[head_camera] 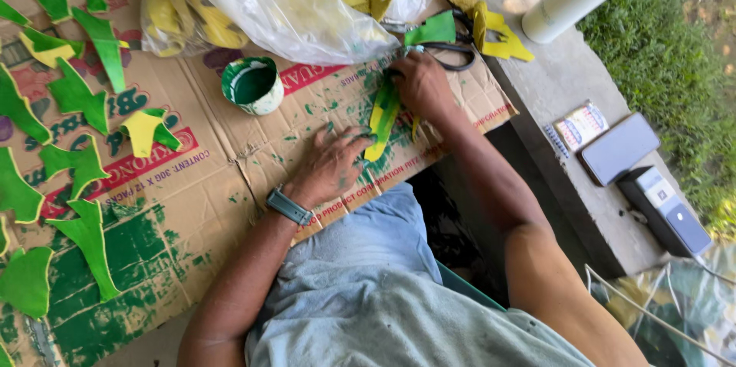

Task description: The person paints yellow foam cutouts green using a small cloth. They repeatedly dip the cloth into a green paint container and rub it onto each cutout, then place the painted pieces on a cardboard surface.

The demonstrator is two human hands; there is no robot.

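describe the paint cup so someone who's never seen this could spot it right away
Start at the flattened cardboard sheet covering the work surface. Just below the big clear plastic bag, left of both hands, stands the paint cup. It is the only round container there, white outside and coated green inside.

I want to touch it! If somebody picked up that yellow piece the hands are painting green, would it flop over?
The yellow piece would probably bend: it looks thin and flat, like the leaf-shaped cutouts nearby. It likely weighs little. The left hand pins it, so it may slide easily. Wet green paint could smear.
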